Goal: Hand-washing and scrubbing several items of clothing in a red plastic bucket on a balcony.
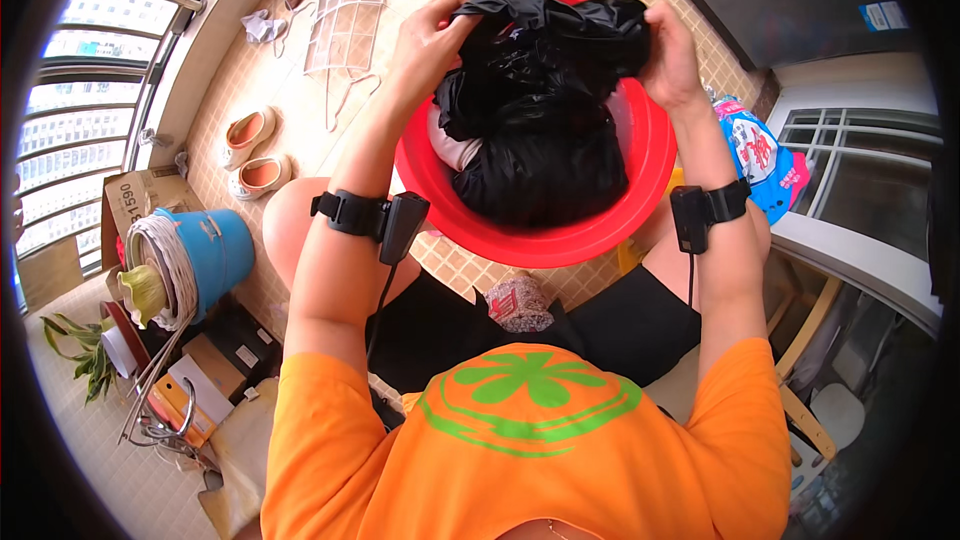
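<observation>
Between my knees stands a red plastic basin (525,247) with a bundle of shiny black fabric (540,165) in it, which looks like a garment. My left hand (435,34) grips the upper left edge of the fabric, thumb on top. At the upper right edge, my right hand (670,56) pinches the same cloth. The stretch between both hands is raised over the basin's far rim, while the lower part lies bunched inside. A pale cloth (452,141) shows at the left under the black one. What lies beneath is hidden.
At left are white shoes (260,177), a blue bucket (225,251) and a cardboard box (142,191). A wire rack (346,7) lies on the tiled floor beyond. To the right, a blue printed bag (757,154) leans near a white-framed glass door (862,142); a dark cabinet (780,0) stands behind.
</observation>
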The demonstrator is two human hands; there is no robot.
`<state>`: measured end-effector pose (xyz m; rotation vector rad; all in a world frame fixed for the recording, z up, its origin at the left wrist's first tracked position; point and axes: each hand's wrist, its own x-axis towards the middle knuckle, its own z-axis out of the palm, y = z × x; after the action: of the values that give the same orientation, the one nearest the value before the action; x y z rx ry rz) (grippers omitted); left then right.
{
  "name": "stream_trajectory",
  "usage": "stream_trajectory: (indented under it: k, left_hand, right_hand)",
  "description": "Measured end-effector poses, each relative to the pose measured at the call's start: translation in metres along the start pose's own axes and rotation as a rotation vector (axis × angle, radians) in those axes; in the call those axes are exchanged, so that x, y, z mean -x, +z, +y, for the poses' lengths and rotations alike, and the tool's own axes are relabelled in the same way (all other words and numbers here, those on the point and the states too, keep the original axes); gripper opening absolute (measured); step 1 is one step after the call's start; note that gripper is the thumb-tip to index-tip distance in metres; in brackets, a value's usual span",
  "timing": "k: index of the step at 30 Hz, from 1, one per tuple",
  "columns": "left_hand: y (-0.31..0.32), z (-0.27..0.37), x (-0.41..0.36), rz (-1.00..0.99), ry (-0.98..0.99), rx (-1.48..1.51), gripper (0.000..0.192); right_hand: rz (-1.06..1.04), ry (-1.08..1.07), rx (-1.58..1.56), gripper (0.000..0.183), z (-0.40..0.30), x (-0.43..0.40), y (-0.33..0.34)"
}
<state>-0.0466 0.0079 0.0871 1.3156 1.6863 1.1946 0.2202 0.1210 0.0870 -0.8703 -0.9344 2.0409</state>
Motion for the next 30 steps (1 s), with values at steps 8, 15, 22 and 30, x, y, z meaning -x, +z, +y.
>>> stream_trajectory:
  k: [8, 15, 22, 30]
  left_hand:
    - [0.021, -0.015, -0.006, -0.212, -0.109, 0.473, 0.032]
    - [0.071, -0.034, -0.002, -0.188, -0.526, 0.633, 0.053]
    - [0.114, -0.098, 0.0, -0.09, -0.211, -0.303, 0.055]
    - [0.119, -0.119, -0.012, 0.072, -0.719, 0.837, 0.051]
  right_hand:
    - [0.0, -0.06, 0.11, 0.019, -0.016, 0.008, 0.011]
    - [0.178, -0.503, 1.341, 0.05, 0.064, -0.013, -0.008]
    - [0.041, -0.358, 1.622, 0.042, 0.13, -0.015, -0.025]
    - [0.235, -0.486, 1.422, 0.018, 0.126, -0.016, 0.021]
